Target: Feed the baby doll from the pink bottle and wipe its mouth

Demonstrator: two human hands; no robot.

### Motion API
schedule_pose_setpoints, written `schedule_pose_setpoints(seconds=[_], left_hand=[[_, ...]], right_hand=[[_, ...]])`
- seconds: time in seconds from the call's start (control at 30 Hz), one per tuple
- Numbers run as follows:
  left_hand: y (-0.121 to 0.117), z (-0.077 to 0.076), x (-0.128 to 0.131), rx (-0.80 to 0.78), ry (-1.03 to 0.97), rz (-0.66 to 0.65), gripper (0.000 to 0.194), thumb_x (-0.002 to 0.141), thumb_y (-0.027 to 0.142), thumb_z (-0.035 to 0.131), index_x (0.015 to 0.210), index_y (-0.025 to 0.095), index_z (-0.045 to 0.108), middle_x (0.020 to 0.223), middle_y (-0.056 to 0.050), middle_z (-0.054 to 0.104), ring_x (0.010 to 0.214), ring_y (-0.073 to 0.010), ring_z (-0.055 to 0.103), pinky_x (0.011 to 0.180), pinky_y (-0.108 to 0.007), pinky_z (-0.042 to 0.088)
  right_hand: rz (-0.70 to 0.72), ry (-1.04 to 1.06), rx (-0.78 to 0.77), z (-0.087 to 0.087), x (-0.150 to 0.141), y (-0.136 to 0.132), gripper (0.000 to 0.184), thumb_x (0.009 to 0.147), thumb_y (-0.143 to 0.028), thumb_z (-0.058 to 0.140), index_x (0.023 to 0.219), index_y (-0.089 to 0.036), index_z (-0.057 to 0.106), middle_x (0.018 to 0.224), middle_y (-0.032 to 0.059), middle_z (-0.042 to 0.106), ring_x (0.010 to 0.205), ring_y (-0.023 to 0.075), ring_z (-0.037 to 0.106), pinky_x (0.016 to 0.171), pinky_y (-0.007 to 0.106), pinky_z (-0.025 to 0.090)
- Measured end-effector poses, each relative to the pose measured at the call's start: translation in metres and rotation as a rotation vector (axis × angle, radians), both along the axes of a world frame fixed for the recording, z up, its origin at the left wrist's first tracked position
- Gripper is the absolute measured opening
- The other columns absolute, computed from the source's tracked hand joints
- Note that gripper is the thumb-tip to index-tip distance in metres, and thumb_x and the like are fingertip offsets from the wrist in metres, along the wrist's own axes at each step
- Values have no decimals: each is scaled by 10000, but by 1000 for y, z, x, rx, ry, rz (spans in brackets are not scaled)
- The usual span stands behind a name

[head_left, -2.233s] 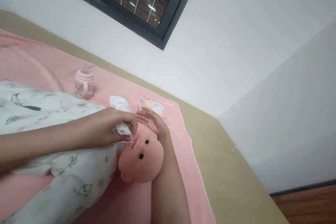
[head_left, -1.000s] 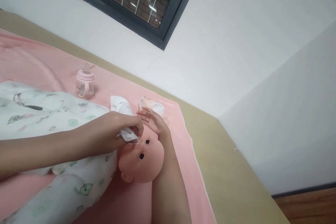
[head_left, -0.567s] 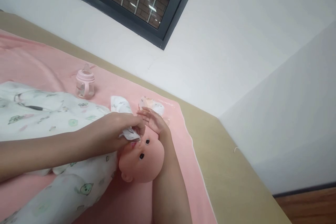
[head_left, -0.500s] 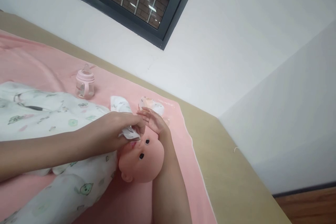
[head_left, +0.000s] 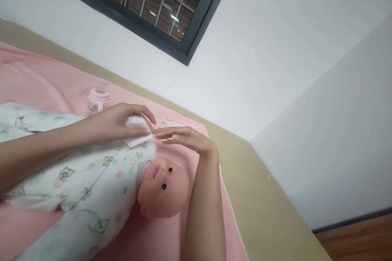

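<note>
**Wipe lifted off the doll's face**

Both my hands have risen from the doll (head_left: 162,185) since a moment ago. Left hand (head_left: 118,124) pinches the white wipe (head_left: 134,128) between thumb and fingers, just above the doll's chest. Right hand (head_left: 186,138) hovers flat, fingers together, holding nothing. I judge a light, steady pinch best, keeping the wipe folded and clear of the bottle (head_left: 97,100) behind.
</note>
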State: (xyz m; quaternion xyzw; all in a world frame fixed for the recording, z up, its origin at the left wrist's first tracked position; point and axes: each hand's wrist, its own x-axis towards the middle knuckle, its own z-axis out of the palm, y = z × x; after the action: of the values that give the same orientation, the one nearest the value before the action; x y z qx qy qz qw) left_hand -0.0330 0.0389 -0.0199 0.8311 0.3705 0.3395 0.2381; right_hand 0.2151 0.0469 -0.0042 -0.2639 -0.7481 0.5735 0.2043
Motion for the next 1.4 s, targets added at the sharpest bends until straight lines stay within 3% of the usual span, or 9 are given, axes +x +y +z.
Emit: schedule_pose_setpoints(seconds=[0.13, 0.33, 0.4, 0.6, 0.7, 0.9, 1.13, 1.3, 1.4], left_hand=[[5, -2, 0, -52, -74, -34, 240, 785, 358, 622, 971, 205, 628, 983, -25, 717, 934, -228, 647, 882, -302, 464], [9, 0, -7, -50, -113, 18, 271, 781, 390, 617, 965, 191, 629, 967, -52, 698, 870, -225, 644, 759, -312, 492], [10, 4, -12, -53, -162, 79, 284, 783, 405, 615, 956, 180, 627, 922, -54, 694, 836, -220, 644, 723, -317, 491], [13, 18, -29, -76, -331, 216, 324, 766, 420, 652, 957, 162, 616, 966, -63, 704, 934, -240, 649, 857, -378, 489], [20, 21, -39, -101, -341, 257, 342, 745, 434, 671, 949, 164, 618, 977, -68, 694, 951, -267, 641, 886, -437, 472], [40, 22, -60, -177, -416, 326, 369, 687, 397, 730, 934, 148, 616, 931, -56, 684, 950, -263, 620, 936, -463, 449], [59, 15, -80, -170, -378, 468, 387, 704, 441, 705, 962, 162, 634, 969, -17, 674, 1003, -245, 567, 988, -416, 409], [92, -8, -110, -86, -177, 581, 499, 691, 500, 670, 1061, 173, 596, 1043, 13, 622, 995, -254, 568, 932, -377, 384], [113, -26, -130, -85, -106, 560, 539, 685, 470, 648, 1112, 154, 558, 1051, -7, 592, 950, -234, 573, 825, -320, 407]], right_hand=[[-31, -136, 135, 17, -23, -19, 232, 849, -252, 604, 1053, -289, 706, 1140, -16, 671, 1194, 193, 565, 1054, 405, 427], [-134, -155, 183, 8, -20, -12, 241, 866, -360, 573, 1028, -260, 721, 1092, 4, 689, 1132, 201, 597, 1052, 416, 433], [-236, -102, 155, 0, -10, -2, 270, 853, -408, 585, 1008, -239, 726, 1081, 22, 692, 1084, 201, 619, 1037, 414, 443], [-750, 203, 1, -41, 15, 35, 275, 802, -395, 651, 1015, -228, 700, 1178, 56, 653, 955, 172, 658, 944, 365, 489], [-864, 274, -164, -64, 20, 50, 283, 781, -321, 676, 1052, -241, 668, 1249, 52, 617, 926, 165, 673, 885, 335, 515], [-878, 356, -332, -93, 21, 60, 260, 751, -305, 707, 989, -220, 646, 1257, 65, 617, 899, 181, 685, 778, 313, 557], [-786, 349, -337, -97, 25, 55, 322, 759, -317, 698, 1055, -205, 643, 1042, 73, 699, 785, 143, 656, 768, 316, 555], [-792, 373, -232, -88, 40, 54, 319, 733, -378, 701, 999, -204, 670, 870, 35, 702, 654, 97, 581, 630, 228, 489], [-943, 374, -50, -83, 54, 53, 315, 716, -399, 690, 970, -214, 674, 779, 4, 670, 584, 87, 509, 559, 227, 420]])
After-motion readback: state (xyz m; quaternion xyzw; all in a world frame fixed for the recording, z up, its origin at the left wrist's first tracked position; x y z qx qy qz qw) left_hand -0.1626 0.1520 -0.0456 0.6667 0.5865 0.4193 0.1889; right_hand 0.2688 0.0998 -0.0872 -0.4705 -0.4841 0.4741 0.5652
